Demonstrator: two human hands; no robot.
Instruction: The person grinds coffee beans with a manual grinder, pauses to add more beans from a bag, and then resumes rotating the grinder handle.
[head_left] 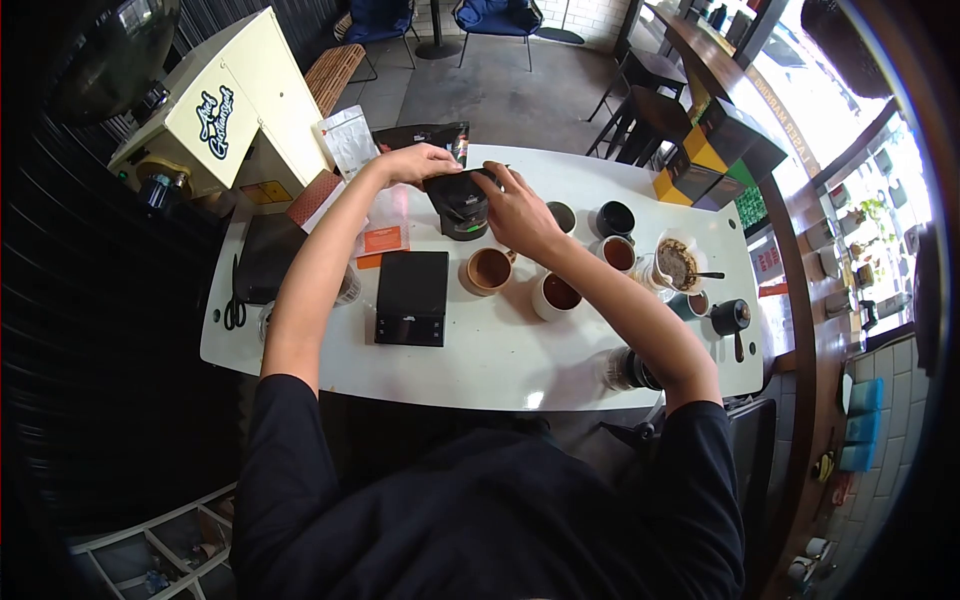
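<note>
A black coffee bag stands upright toward the far side of the white table, with a small green mark on its lower front. At its top left edge my left hand has its fingers closed on the rim. My right hand pinches the top right edge; its thumb is partly hidden. Just nearer to me are a brown cup and a white cup with dark liquid. A flat black scale lies below the bag, to the left.
Right of my forearm stand a black cup, a dripper with wet coffee grounds and a hand grinder. A glass jar is near the front edge. Left are packets, scissors and a cream cabinet.
</note>
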